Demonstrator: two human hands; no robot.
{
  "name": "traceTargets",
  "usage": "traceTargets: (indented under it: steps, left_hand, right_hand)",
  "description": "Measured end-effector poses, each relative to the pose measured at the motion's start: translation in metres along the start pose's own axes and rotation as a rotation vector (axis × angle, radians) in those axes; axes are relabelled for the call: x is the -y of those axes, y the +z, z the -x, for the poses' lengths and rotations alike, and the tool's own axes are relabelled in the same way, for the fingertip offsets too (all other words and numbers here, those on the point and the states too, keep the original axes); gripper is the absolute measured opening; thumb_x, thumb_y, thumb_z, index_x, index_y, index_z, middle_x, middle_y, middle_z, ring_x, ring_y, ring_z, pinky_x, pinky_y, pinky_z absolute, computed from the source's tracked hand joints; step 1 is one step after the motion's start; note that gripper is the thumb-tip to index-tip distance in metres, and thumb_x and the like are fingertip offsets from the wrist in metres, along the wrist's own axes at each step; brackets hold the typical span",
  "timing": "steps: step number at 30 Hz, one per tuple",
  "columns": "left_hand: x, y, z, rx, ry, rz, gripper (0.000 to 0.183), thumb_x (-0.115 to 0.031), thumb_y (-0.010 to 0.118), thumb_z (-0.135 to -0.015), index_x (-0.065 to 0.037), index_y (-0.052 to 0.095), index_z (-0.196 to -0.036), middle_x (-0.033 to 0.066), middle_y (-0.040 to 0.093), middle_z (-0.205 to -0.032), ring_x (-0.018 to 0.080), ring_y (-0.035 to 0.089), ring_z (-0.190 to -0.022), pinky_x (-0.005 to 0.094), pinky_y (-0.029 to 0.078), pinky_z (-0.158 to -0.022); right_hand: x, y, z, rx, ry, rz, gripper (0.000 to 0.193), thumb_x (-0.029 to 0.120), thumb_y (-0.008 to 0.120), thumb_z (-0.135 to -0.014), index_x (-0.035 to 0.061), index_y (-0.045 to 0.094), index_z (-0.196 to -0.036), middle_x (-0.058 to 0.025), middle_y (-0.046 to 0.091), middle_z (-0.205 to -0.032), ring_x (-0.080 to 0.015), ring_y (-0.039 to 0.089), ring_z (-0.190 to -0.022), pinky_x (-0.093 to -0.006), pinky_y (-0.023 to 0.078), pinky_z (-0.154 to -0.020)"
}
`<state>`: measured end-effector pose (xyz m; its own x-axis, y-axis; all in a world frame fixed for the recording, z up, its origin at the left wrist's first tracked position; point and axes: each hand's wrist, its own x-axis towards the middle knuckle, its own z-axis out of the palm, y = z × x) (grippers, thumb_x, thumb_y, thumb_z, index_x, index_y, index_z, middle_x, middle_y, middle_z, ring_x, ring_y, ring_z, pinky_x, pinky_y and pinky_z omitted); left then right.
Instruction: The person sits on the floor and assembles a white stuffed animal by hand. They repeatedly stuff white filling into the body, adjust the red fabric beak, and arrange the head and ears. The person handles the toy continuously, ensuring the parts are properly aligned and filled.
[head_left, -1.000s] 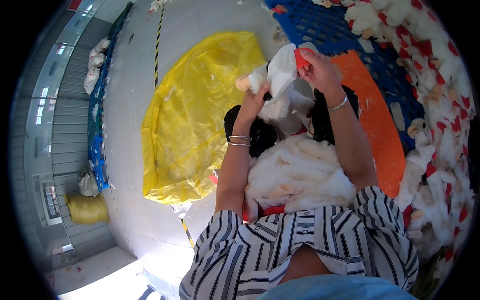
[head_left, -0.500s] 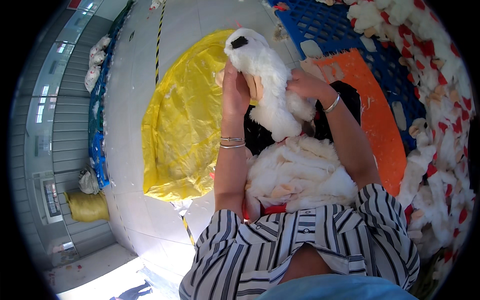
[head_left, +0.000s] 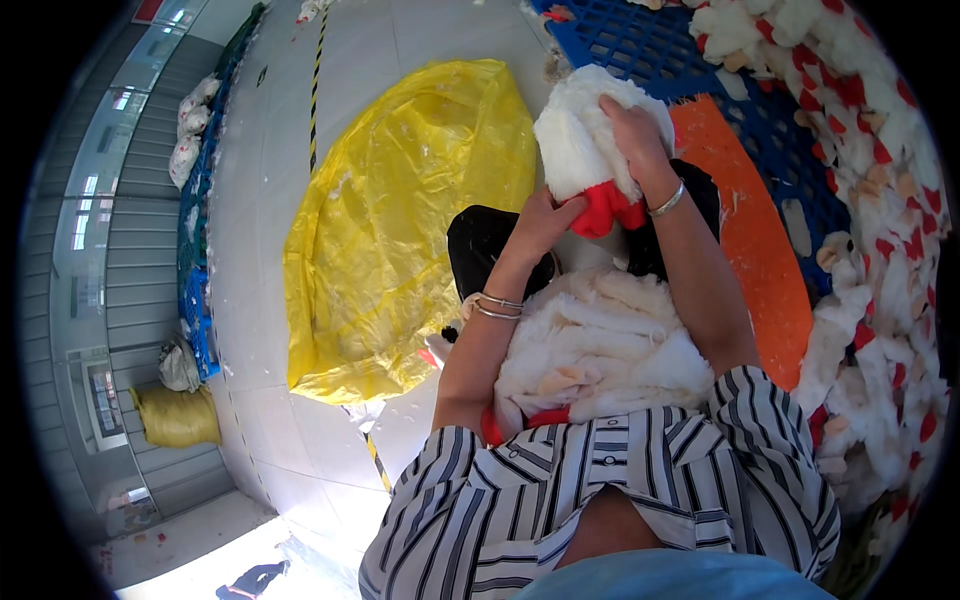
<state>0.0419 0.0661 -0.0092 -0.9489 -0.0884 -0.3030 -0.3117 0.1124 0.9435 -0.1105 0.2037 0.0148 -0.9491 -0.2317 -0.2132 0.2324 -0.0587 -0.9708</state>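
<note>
Above my lap I hold an unstuffed-looking white plush piece (head_left: 570, 150) with a red cloth part (head_left: 597, 210) at its near end. My left hand (head_left: 545, 222) is closed on the red part, thumb on top. Up on the white fur, my right hand (head_left: 637, 140) is closed with its fingers pressed into the pile. A stack of white plush skins (head_left: 610, 335) with some red and beige patches lies on my lap. Beside my left forearm a small black and white bit (head_left: 449, 335) shows; my arm hides most of it.
A large yellow plastic bag (head_left: 400, 240) lies on the floor at left. To the right are an orange sheet (head_left: 755, 240), a blue plastic pallet (head_left: 640, 45) and a big heap of white and red plush pieces (head_left: 890, 230). A stuffed yellow sack (head_left: 178, 415) stands by the wall.
The plush piece with the black patch has left the space between my hands. A white piece with a red end is held there now. Both hands have shifted, the left one nearer and rightward.
</note>
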Motion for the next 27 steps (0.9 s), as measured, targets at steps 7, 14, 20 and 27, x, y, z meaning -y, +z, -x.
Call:
traceTargets:
  steps: [7, 14, 20, 27]
  left_hand:
    - [-0.025, -0.048, 0.011, -0.537, 0.317, 0.836, 0.025, -0.008, 0.055, -0.094, 0.0, 0.057, -0.117, 0.0105, 0.066, -0.107, 0.0215, 0.066, -0.094, 0.0351, 0.055, -0.077]
    - [-0.048, -0.117, 0.032, -0.647, 0.642, 0.968, 0.009, -0.01, 0.053, -0.096, -0.005, 0.054, -0.104, 0.0051, 0.06, -0.09, 0.0141, 0.056, -0.067, 0.0284, 0.046, -0.063]
    - [-0.034, -0.15, 0.049, -0.868, 0.692, 0.979, 0.011, -0.009, 0.053, -0.095, -0.006, 0.056, -0.105, 0.005, 0.061, -0.093, 0.0132, 0.056, -0.07, 0.0282, 0.045, -0.062]
    - [-0.026, -0.144, 0.043, -0.874, 0.705, 0.846, 0.023, -0.011, 0.052, -0.093, -0.004, 0.058, -0.114, 0.01, 0.063, -0.108, 0.0205, 0.062, -0.093, 0.0342, 0.053, -0.077]
  right_hand:
    - [0.041, 0.004, 0.028, 0.411, -0.009, 0.669, 0.069, 0.051, 0.07, -0.081, -0.0136, 0.064, -0.104, -0.0188, 0.069, -0.091, -0.0233, 0.066, -0.081, -0.0337, 0.052, -0.071]
    - [0.001, 0.003, 0.027, 0.865, -0.218, 0.776, 0.058, 0.035, 0.078, -0.07, -0.0051, 0.066, -0.11, -0.0183, 0.071, -0.099, -0.0274, 0.068, -0.089, -0.0343, 0.051, -0.083]
    - [0.006, -0.003, 0.018, 0.785, -0.145, 0.861, 0.045, 0.029, 0.068, -0.075, -0.0043, 0.067, -0.106, -0.0199, 0.07, -0.099, -0.0268, 0.067, -0.088, -0.0341, 0.05, -0.082]
    - [0.002, -0.013, -0.001, 0.19, -0.272, 0.812, 0.037, 0.023, 0.067, -0.078, -0.0038, 0.064, -0.103, -0.018, 0.067, -0.086, -0.0239, 0.066, -0.08, -0.0341, 0.052, -0.074]
